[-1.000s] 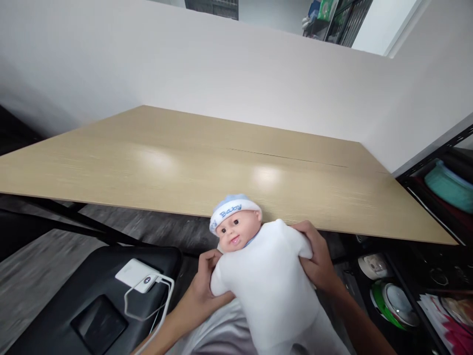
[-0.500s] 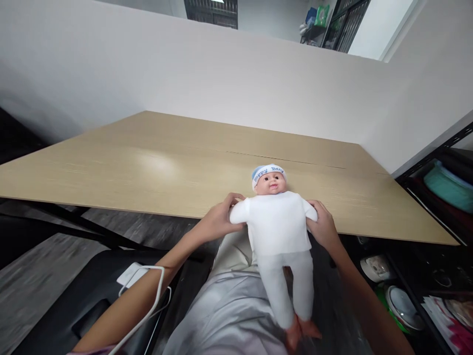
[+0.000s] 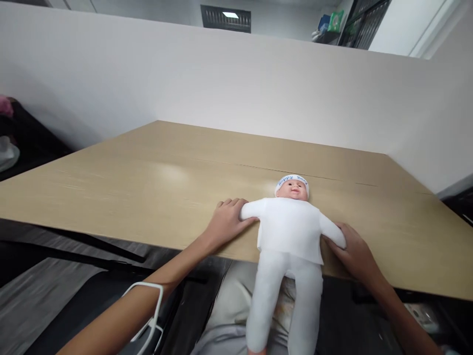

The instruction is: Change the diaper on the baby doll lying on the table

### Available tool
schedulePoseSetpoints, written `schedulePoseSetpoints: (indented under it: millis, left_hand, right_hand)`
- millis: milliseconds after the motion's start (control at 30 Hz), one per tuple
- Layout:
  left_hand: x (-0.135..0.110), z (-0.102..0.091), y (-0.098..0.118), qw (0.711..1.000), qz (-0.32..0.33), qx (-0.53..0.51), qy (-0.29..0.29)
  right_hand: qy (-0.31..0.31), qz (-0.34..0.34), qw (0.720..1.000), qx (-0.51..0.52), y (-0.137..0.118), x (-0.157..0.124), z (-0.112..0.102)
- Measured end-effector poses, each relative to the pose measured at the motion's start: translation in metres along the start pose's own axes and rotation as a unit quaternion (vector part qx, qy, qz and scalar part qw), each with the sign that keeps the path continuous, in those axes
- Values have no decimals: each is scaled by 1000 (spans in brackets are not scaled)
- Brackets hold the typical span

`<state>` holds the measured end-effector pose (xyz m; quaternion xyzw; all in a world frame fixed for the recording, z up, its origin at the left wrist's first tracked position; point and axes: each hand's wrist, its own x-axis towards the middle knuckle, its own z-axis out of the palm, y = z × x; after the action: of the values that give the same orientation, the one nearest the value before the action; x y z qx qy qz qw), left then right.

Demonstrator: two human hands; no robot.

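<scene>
The doll is laid supine on the table, legs overhanging; its sleeves are apparently clasped by the left hand and right hand, steadying it.

The baby doll I hold, white-suited with a blue-and-white cap, lies face up on the desk edge, its legs hanging off.

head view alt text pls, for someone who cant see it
A white-clothed doll lies face up on the near edge of a wooden table, legs hanging off. The left hand and right hand each touch one of its arms.
</scene>
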<state>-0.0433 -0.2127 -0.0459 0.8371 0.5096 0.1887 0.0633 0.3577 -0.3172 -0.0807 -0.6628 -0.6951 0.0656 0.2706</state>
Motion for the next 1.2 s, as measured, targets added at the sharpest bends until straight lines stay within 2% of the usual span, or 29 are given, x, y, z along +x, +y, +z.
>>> schedulePoseSetpoints:
  millis: [133,267,433,567,733,833,900,1000,1200]
  left_hand:
    - [31,13,-15,999,4,39,6]
    - [71,22,-35,997,19,78,8]
    - [119,31,-65,998,36,47,29]
    - [152,39,-85,996,54,29,61]
    - [199,49,-99,995,45,38,80]
    - [224,56,-104,991,38,50,114]
    - [234,59,-107,988,26,53,142]
    - [235,62,-115,985,8,47,164]
    - [229,63,-124,991,-12,25,131]
  right_hand:
    - [-52,-19,998,22,12,43,-2]
    - [-62,-37,997,22,18,96,7]
    - [-16,-66,998,-12,28,149,28]
    - [-2,-101,994,-27,42,184,42]
    - [63,-100,992,-43,62,229,55]
    - [109,-95,989,-44,72,253,61]
    - [135,-100,985,-49,76,264,64]
    - [157,-94,981,-69,83,270,67]
    - [176,-68,978,-94,96,269,71]
